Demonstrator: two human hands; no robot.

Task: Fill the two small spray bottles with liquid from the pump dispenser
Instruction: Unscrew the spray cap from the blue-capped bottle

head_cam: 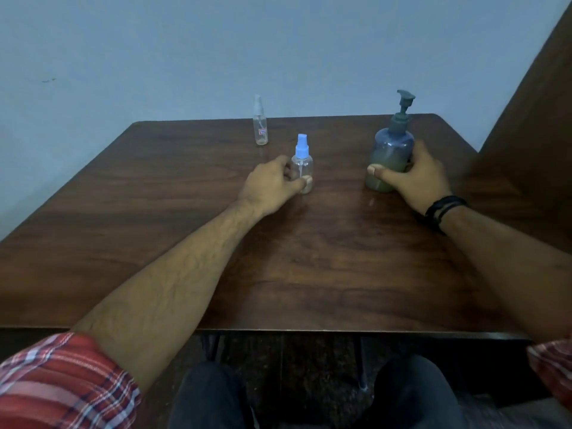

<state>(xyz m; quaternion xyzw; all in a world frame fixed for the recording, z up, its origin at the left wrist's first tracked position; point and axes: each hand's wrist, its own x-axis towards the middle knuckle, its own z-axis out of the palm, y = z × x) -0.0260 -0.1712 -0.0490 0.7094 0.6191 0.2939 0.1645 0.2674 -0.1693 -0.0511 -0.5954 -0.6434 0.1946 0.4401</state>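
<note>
Sitting at a wooden worktop (309,258), a person grasps two upright containers. Their left hand (272,184) curls round a clear spray bottle (302,168) with a blue cap, apparently empty. Their right hand (414,174) wraps the lower body of the pump dispenser (393,150), part full of greenish liquid. A second spray bottle (260,125) stands untouched near the far edge. Filling seems not yet begun; next, likely, the blue cap must be unscrewed so the pump can reach the bottle's open neck.

Label on far clear spray bottle (260,123) unreadable; pump dispenser (393,150) base behind right hand (414,174).
</note>
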